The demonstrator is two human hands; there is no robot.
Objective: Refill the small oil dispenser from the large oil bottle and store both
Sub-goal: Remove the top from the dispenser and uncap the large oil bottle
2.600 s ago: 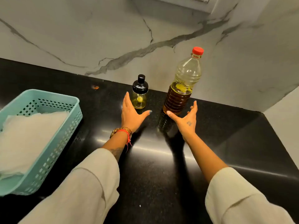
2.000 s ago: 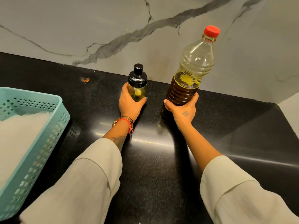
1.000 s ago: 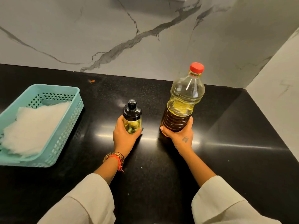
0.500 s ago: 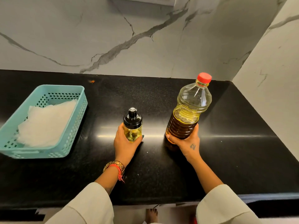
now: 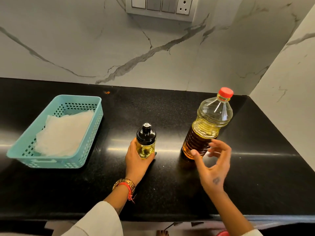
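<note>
One hand (image 5: 136, 160) grips dispenser (image 5: 146, 142).

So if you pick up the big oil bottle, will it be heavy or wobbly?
Probably heavy: the big oil bottle looks more than half full. It is tall and narrow, so a push near its red cap might tip it. The clear ribbed plastic may flex if squeezed, and the ribs should help the right hand grip.

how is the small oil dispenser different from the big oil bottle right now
The small glass oil dispenser with the black lid is short and squat; the large clear plastic oil bottle with the red cap stands much taller. The dispenser's body is smooth, the bottle's ribbed. The left hand grips the dispenser; the right hand is off the bottle, fingers loose. Both stand upright and capped on the black countertop, holding yellow oil.
</note>
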